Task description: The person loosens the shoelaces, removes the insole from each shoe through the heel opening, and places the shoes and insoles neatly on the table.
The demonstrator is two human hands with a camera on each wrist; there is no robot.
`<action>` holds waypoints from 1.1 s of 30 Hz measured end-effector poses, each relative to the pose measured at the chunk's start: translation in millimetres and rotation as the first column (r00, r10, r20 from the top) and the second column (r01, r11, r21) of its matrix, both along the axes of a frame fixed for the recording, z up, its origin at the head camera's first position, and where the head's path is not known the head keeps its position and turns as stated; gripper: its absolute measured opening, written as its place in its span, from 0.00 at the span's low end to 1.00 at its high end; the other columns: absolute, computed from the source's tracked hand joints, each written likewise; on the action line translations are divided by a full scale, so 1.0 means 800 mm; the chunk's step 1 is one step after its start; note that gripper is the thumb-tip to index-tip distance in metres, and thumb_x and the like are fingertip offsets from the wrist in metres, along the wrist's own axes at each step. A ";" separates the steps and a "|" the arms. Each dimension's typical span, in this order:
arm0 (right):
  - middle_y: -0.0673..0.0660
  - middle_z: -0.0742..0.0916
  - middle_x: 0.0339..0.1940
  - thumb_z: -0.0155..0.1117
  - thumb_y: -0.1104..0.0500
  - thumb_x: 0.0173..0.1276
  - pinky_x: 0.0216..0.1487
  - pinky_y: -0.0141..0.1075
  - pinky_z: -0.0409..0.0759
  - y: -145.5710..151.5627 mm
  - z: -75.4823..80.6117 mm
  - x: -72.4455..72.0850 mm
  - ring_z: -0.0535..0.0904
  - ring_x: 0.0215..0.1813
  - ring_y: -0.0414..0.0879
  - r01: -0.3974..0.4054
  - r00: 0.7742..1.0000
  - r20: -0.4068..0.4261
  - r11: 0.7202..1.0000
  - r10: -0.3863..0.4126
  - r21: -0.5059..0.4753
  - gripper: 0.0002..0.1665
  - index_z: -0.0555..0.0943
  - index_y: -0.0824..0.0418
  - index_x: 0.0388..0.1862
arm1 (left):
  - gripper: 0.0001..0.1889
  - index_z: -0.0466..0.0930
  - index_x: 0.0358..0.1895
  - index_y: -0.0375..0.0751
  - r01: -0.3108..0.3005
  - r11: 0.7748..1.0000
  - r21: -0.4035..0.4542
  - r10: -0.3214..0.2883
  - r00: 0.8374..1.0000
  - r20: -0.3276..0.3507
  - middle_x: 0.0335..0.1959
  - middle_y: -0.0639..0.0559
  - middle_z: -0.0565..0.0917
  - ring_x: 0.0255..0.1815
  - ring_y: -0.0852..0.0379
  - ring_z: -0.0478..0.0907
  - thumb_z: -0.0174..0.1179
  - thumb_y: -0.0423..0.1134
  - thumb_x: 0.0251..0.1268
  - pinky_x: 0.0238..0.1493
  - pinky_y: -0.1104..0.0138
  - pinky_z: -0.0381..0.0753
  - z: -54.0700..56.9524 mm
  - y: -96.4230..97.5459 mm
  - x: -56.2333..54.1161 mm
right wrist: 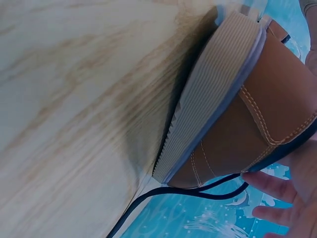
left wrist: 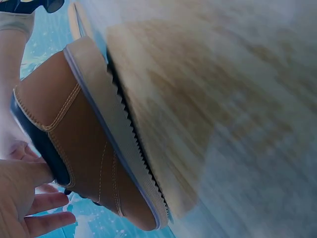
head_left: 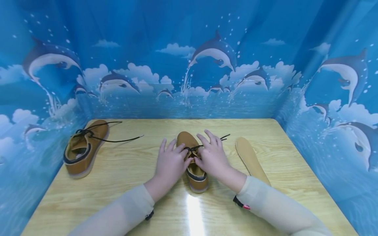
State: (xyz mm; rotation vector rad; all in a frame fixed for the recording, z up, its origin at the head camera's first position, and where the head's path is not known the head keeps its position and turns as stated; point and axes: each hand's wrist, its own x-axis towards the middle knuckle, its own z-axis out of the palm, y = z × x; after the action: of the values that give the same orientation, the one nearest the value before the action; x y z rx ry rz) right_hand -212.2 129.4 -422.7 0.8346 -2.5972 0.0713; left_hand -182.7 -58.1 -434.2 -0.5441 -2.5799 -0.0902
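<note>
A brown lace-up shoe (head_left: 198,184) with a dark padded collar stands near the middle of the table, toe pointing away. My left hand (head_left: 171,162) is at its left side, thumb over the edge of the opening and index finger by the lacing, the other fingers spread. From the right, my right hand (head_left: 214,155) pinches the opposite edge of the opening, its outer fingers raised. Between the hands the black lace (head_left: 192,148) is tied across the front, its ends trailing right. The left wrist view shows the thumb at the collar (left wrist: 52,158); in the right wrist view a fingertip meets the upper beside the lace (right wrist: 213,195).
A second brown shoe (head_left: 98,131), its black lace ends spread to the right, stands at the table's left edge. Right of the middle shoe lies a tan insole (head_left: 249,154), partly under the right forearm. A blue dolphin-print curtain (head_left: 177,72) surrounds the wooden table (head_left: 133,170).
</note>
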 end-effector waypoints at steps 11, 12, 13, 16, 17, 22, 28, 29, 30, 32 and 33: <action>0.61 0.77 0.69 0.74 0.54 0.54 0.67 0.60 0.65 0.001 -0.005 -0.003 0.60 0.75 0.64 -0.021 0.999 -0.051 0.999 0.020 -0.029 0.07 0.88 0.56 0.24 | 0.11 0.90 0.39 0.48 0.011 1.000 -0.028 -0.012 0.999 -0.037 0.59 0.51 0.84 0.69 0.42 0.72 0.70 0.50 0.59 0.74 0.39 0.53 0.001 0.009 -0.001; 0.61 0.78 0.69 0.74 0.55 0.54 0.67 0.60 0.65 0.002 -0.005 -0.004 0.60 0.75 0.65 -0.023 0.998 -0.055 0.999 0.021 -0.035 0.06 0.88 0.56 0.24 | 0.11 0.90 0.39 0.48 0.010 0.999 -0.032 -0.012 0.999 -0.033 0.60 0.50 0.83 0.70 0.42 0.71 0.69 0.49 0.60 0.75 0.38 0.52 0.001 0.009 -0.001; 0.61 0.78 0.68 0.75 0.55 0.53 0.67 0.60 0.66 0.003 -0.005 -0.005 0.61 0.75 0.65 -0.025 0.998 -0.061 0.999 0.023 -0.042 0.05 0.88 0.56 0.25 | 0.10 0.90 0.39 0.49 0.009 0.999 -0.036 -0.010 1.000 -0.028 0.62 0.50 0.81 0.71 0.41 0.70 0.69 0.49 0.60 0.75 0.38 0.51 0.001 0.008 -0.002; 0.61 0.78 0.68 0.75 0.57 0.52 0.67 0.60 0.66 0.006 -0.005 -0.006 0.62 0.74 0.65 -0.030 0.997 -0.071 0.998 0.026 -0.057 0.04 0.88 0.56 0.24 | 0.09 0.90 0.37 0.49 0.000 0.999 -0.039 -0.001 1.000 -0.017 0.66 0.49 0.78 0.73 0.41 0.67 0.69 0.49 0.61 0.76 0.38 0.47 0.002 0.006 -0.002; 0.61 0.79 0.68 0.75 0.57 0.52 0.66 0.59 0.66 0.007 -0.005 -0.006 0.62 0.74 0.64 -0.029 0.997 -0.073 0.998 0.024 -0.059 0.04 0.88 0.56 0.23 | 0.09 0.90 0.36 0.49 -0.005 0.999 -0.040 0.004 1.000 -0.014 0.67 0.48 0.77 0.73 0.41 0.66 0.69 0.49 0.60 0.76 0.39 0.46 0.002 0.005 -0.002; 0.60 0.79 0.68 0.74 0.58 0.52 0.66 0.60 0.65 0.013 -0.003 -0.007 0.61 0.75 0.64 -0.014 0.998 -0.062 0.998 0.009 -0.068 0.05 0.86 0.54 0.19 | 0.09 0.90 0.31 0.49 -0.030 0.999 -0.031 0.030 0.999 0.017 0.71 0.48 0.72 0.76 0.40 0.61 0.69 0.49 0.59 0.77 0.41 0.36 0.004 -0.003 -0.003; 0.60 0.78 0.69 0.73 0.59 0.52 0.68 0.62 0.61 0.021 0.000 -0.008 0.58 0.76 0.64 0.029 0.999 -0.010 0.994 -0.031 -0.104 0.09 0.84 0.52 0.16 | 0.09 0.89 0.30 0.48 -0.053 0.999 0.002 0.053 0.998 0.039 0.73 0.47 0.69 0.78 0.40 0.57 0.70 0.48 0.59 0.77 0.41 0.33 0.004 -0.012 -0.004; 0.59 0.77 0.69 0.73 0.60 0.52 0.69 0.62 0.61 0.023 0.000 -0.009 0.58 0.76 0.64 0.038 0.999 0.005 0.993 -0.038 -0.114 0.09 0.84 0.51 0.15 | 0.09 0.89 0.30 0.48 -0.058 0.998 0.006 0.058 0.997 0.048 0.74 0.47 0.69 0.78 0.41 0.56 0.69 0.48 0.58 0.77 0.41 0.33 0.003 -0.014 -0.005; 0.59 0.77 0.70 0.72 0.60 0.52 0.69 0.62 0.60 0.024 0.000 -0.009 0.57 0.76 0.64 0.048 0.999 0.018 0.992 -0.046 -0.120 0.10 0.83 0.51 0.15 | 0.09 0.89 0.29 0.48 -0.064 0.998 0.011 0.063 0.996 0.059 0.74 0.47 0.69 0.78 0.41 0.56 0.69 0.48 0.58 0.77 0.41 0.32 0.003 -0.016 -0.005; 0.60 0.77 0.70 0.71 0.60 0.52 0.69 0.63 0.59 0.027 0.001 -0.008 0.58 0.76 0.64 0.064 0.997 0.046 0.989 -0.059 -0.131 0.11 0.82 0.50 0.14 | 0.09 0.88 0.26 0.47 -0.075 0.997 0.026 0.073 0.993 0.091 0.74 0.47 0.69 0.79 0.41 0.55 0.68 0.47 0.58 0.77 0.41 0.31 0.002 -0.020 -0.005; 0.60 0.76 0.71 0.71 0.59 0.53 0.70 0.64 0.57 0.029 0.000 -0.009 0.57 0.76 0.65 0.076 0.996 0.065 0.988 -0.068 -0.133 0.11 0.81 0.49 0.14 | 0.09 0.87 0.24 0.47 -0.082 0.996 0.039 0.078 0.991 0.112 0.74 0.47 0.68 0.79 0.41 0.54 0.68 0.46 0.58 0.77 0.41 0.30 0.002 -0.022 -0.005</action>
State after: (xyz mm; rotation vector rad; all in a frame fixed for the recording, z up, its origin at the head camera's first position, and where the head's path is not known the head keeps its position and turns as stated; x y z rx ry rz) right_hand -219.2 152.4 -422.5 0.7003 -2.6411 0.2529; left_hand -186.8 -76.1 -432.8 -0.4300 -2.6970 -0.1525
